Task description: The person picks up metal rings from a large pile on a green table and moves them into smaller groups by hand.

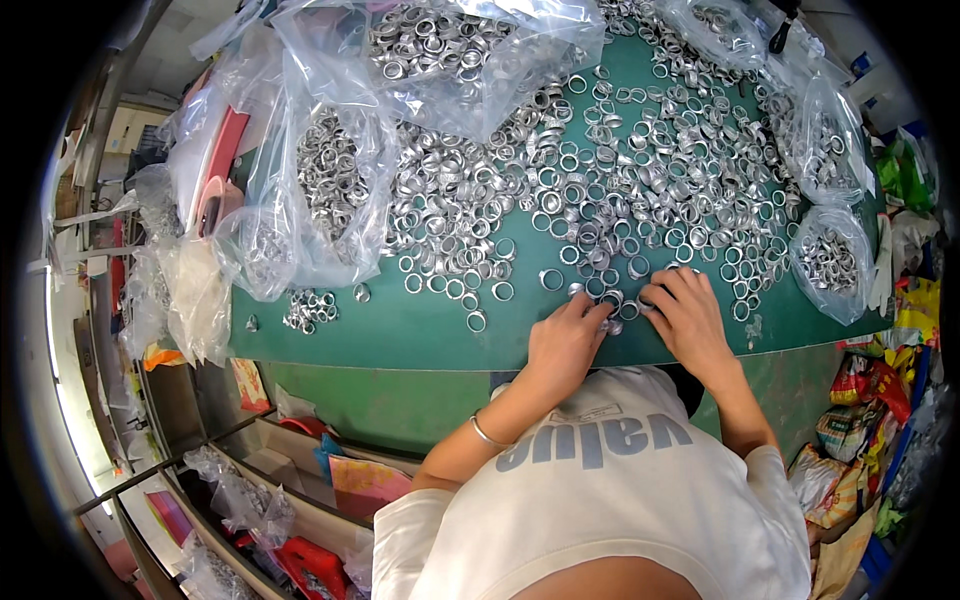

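Many loose silver-coloured metal rings (450, 190) lie heaped and scattered over a green tabletop (400, 335). Near its front edge, my left hand (562, 340) has its fingers bent together with a ring (614, 326) at the fingertips. Just to the right, my right hand (688, 318) curls down, thumb and fingers closing about another ring (646, 301); its fingertips partly cover it. Between the two hands lies one more ring (629, 310), and further rings sit right beyond the fingertips. A bangle (488, 432) circles my left wrist.
Clear plastic bags of rings stand at left (335, 180), far middle (440, 45) and right (830, 262). A small pile of rings (310, 311) lies front left. Below left are open drawers (290, 455) with bagged items; colourful packages (850, 430) are stacked at right.
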Demonstrator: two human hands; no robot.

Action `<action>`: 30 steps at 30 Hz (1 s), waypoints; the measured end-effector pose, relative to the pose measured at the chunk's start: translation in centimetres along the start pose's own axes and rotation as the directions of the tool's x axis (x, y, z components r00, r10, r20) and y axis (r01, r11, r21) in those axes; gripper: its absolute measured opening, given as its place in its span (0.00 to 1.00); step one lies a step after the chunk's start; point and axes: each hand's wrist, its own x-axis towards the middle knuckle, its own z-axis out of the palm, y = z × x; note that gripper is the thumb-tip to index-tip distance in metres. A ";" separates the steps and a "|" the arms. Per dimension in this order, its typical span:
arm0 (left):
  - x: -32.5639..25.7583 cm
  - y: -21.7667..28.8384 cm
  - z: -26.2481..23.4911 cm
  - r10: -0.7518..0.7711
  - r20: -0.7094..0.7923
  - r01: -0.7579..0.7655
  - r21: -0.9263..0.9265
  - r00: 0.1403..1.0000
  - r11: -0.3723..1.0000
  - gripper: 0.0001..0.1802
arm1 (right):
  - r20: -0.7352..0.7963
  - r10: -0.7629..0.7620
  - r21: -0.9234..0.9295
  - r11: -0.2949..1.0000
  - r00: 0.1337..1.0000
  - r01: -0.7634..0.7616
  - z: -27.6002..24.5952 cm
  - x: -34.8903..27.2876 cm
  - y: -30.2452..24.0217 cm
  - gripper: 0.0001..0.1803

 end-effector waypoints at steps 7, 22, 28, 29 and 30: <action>-0.5 -1.8 0.9 -0.091 -0.039 0.069 -0.393 0.995 0.917 0.10 | -0.106 0.116 0.216 0.972 0.988 -0.091 0.2 -1.1 0.2 0.08; -1.5 -2.8 -2.2 0.015 0.437 0.420 -0.855 0.899 -0.304 0.16 | 0.036 0.137 0.186 0.972 0.990 -0.141 1.4 -0.4 -0.7 0.14; -2.6 -4.6 -0.1 0.086 0.360 0.329 -0.698 0.929 -0.636 0.21 | 0.371 0.384 0.928 -0.131 0.846 -0.348 -1.0 0.4 -0.1 0.12; -2.6 -4.7 -0.2 0.046 0.411 0.350 -0.708 0.911 -0.613 0.21 | 0.384 0.382 0.921 -0.224 0.840 -0.319 -1.2 0.7 -0.4 0.12; -2.5 -4.9 -0.3 0.006 0.458 0.373 -0.716 0.889 -0.590 0.21 | 0.396 0.380 0.905 -0.314 0.836 -0.287 -1.3 1.0 -0.7 0.12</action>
